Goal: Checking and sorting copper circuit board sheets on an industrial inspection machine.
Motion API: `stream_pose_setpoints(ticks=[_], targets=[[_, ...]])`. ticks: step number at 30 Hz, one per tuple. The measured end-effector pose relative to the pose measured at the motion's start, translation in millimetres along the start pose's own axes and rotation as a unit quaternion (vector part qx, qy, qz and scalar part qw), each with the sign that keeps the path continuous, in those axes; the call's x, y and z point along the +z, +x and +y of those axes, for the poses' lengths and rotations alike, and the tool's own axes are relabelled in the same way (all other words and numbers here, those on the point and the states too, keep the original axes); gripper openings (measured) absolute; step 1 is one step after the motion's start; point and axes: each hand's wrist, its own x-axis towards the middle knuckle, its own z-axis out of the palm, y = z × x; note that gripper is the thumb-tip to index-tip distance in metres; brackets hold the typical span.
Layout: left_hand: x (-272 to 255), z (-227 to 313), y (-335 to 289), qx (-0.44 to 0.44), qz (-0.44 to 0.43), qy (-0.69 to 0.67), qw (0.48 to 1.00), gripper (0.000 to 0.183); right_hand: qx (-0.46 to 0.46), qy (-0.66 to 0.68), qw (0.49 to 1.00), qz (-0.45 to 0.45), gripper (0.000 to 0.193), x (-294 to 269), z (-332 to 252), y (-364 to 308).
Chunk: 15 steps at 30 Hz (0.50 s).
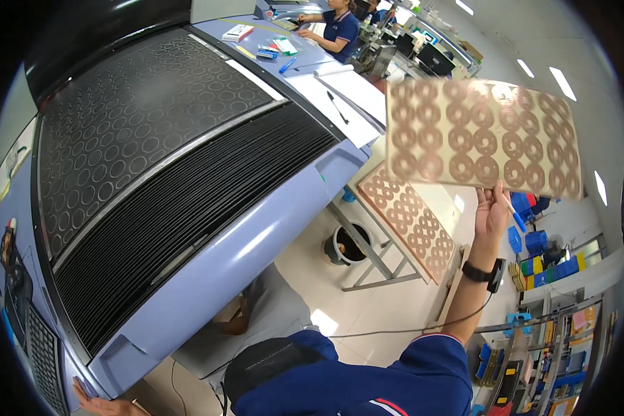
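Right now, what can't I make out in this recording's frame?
All in the head view:
Ring-patterned panel: blur softens fine detail; its far face is turned away.
Right hand: the panel hides any fingers behind it.
Left hand: the lower edge cuts it off.
Floor bin: contents too small and shadowed.

Right of the machine (249, 253), the lower panel (412, 222) lies on a table (381, 283), a bin (333, 255) apparently beneath; the upper panel (484, 142) is in the person's right hand (491, 213).
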Motion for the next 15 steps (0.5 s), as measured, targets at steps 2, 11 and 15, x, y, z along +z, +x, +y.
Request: stream_pose_setpoints(ticks=[2,11,15], targets=[[4,-11,-4,-0.005,-0.003,0.000,1.000,0.056,0.000,0.049,0.999,-0.010,0.022,37,0,-19],[6,12,-2,0.015,0.019,0.005,1.000,0.053,0.049,0.234,0.954,-0.178,0.029,189,6,-61],[6,20,-1,-0.014,0.021,-0.017,1.000,0.050,0.080,0.237,0.939,-0.238,0.023,236,17,-77]])
